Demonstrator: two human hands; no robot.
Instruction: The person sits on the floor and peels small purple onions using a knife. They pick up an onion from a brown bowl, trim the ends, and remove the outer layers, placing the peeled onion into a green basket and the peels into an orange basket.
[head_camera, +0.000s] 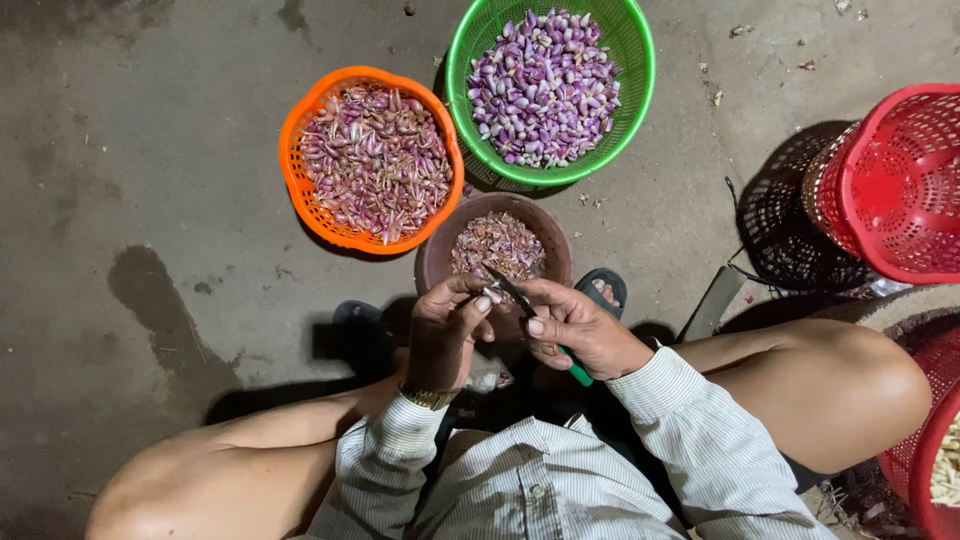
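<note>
L hand (445, 335) pinches small garlic clove (492, 295); R hand (578, 328) grips green-handled knife (530, 320), just above round brown bowl (440, 262) rim; bare concrete floor (150, 180) to the left.

Your left hand (445, 335) and right hand (578, 328) met just above a bowl (437, 262) on the floor (150, 150) before you. Beyond it sat two full baskets side by side (300, 130) (640, 60), with another basket (890, 180) well off to your right.

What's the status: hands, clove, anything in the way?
Left hand pinching a clove. Right hand gripping green-handled knife, blade at clove. Brown bowl below; nothing in the way.
</note>
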